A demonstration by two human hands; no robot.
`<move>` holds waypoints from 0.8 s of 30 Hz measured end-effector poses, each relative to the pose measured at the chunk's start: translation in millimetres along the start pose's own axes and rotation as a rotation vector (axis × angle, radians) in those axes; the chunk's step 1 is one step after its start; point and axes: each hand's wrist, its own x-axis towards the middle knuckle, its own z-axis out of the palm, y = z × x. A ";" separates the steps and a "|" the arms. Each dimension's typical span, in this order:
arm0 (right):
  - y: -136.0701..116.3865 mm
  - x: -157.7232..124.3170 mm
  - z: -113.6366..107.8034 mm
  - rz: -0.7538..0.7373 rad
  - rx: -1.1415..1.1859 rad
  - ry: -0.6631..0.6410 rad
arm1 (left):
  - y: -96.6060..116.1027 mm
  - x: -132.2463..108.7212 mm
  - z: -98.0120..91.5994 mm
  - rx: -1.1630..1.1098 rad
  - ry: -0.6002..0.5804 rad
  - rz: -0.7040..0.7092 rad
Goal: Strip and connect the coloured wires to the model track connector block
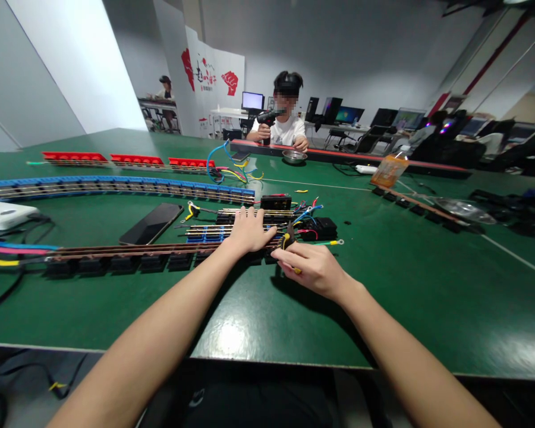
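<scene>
My left hand [248,230] lies with its fingers spread over the rail assemblies near the middle of the table. Under and beside it run metal strips on black blocks [129,252] and a short piece with blue holders [209,233]. My right hand [310,266] is closed around small pliers with yellow-and-black handles [287,239], their dark jaws pointing up beside the rail ends. Just beyond the pliers sits a black block [324,227] with red and blue wires. A green wire with a ring terminal [334,242] extends to the right of the pliers.
A phone [152,224] lies left of my left hand. Behind are a curved blue rail [116,187] and red rail pieces [136,160]. Across the table, a person holds a power drill [268,117] near a metal bowl [294,156]. A bottle [390,166] stands at right.
</scene>
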 end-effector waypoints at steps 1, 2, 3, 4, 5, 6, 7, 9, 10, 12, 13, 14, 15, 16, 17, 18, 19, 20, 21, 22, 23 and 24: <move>0.0 -0.3 -0.7 -0.001 0.004 -0.021 | -0.1 0.0 0.1 0.001 0.003 0.002; 0.1 -0.3 -1.8 -0.004 0.006 -0.045 | -0.1 -0.1 0.3 0.004 0.007 0.005; 0.2 -0.1 -3.2 -0.008 0.005 -0.074 | -0.1 -0.1 0.5 0.007 0.011 0.007; 0.2 0.3 -4.5 -0.014 0.005 -0.098 | -0.1 -0.2 0.7 0.010 0.014 0.008; 0.1 0.9 -5.7 -0.021 0.007 -0.115 | 0.0 -0.2 0.9 0.013 0.015 0.005; 0.0 1.5 -6.6 -0.026 0.011 -0.125 | 0.0 -0.2 1.1 0.015 0.014 0.001; -0.2 2.2 -7.4 -0.031 0.016 -0.126 | 0.0 -0.1 1.4 0.018 0.012 -0.002; -0.8 3.6 -8.7 -0.045 0.018 -0.128 | -0.1 0.2 2.2 0.021 0.015 -0.005; -1.1 4.2 -9.5 -0.053 0.012 -0.136 | -0.2 0.5 2.7 0.021 0.019 -0.003; -1.4 5.2 -11.1 -0.067 -0.008 -0.163 | -0.5 1.1 3.6 0.023 0.026 0.000; -1.4 5.5 -11.9 -0.071 -0.017 -0.171 | -0.6 1.3 3.9 0.024 0.027 -0.001; -1.2 5.6 -12.6 -0.072 -0.022 -0.173 | -0.7 1.5 4.1 0.026 0.024 -0.002; -0.9 5.6 -13.0 -0.071 -0.025 -0.166 | -0.8 1.6 4.2 0.029 0.022 -0.003; -0.5 5.3 -13.3 -0.069 -0.025 -0.155 | -0.9 1.6 4.1 0.031 0.019 -0.005; 0.1 5.0 -13.2 -0.064 -0.024 -0.142 | -1.0 1.6 4.0 0.033 0.017 -0.005; 0.6 4.7 -13.0 -0.058 -0.026 -0.126 | -1.0 1.5 3.8 0.034 0.017 -0.004; 1.2 4.3 -12.5 -0.048 -0.030 -0.102 | -1.0 1.5 3.6 0.035 0.018 -0.002; 1.7 4.1 -12.0 -0.037 -0.034 -0.066 | -1.1 1.4 3.4 0.033 0.018 0.000; 2.2 4.0 -11.6 -0.026 -0.036 -0.021 | -1.1 1.4 3.3 0.031 0.019 0.002; 2.6 4.1 -11.4 -0.014 -0.034 0.027 | -1.1 1.4 3.3 0.030 0.019 0.003; 3.0 4.3 -11.6 -0.003 -0.027 0.073 | -1.1 1.3 3.3 0.029 0.018 0.002; 3.2 4.6 -12.0 0.009 -0.014 0.113 | -1.1 1.3 3.3 0.030 0.017 0.001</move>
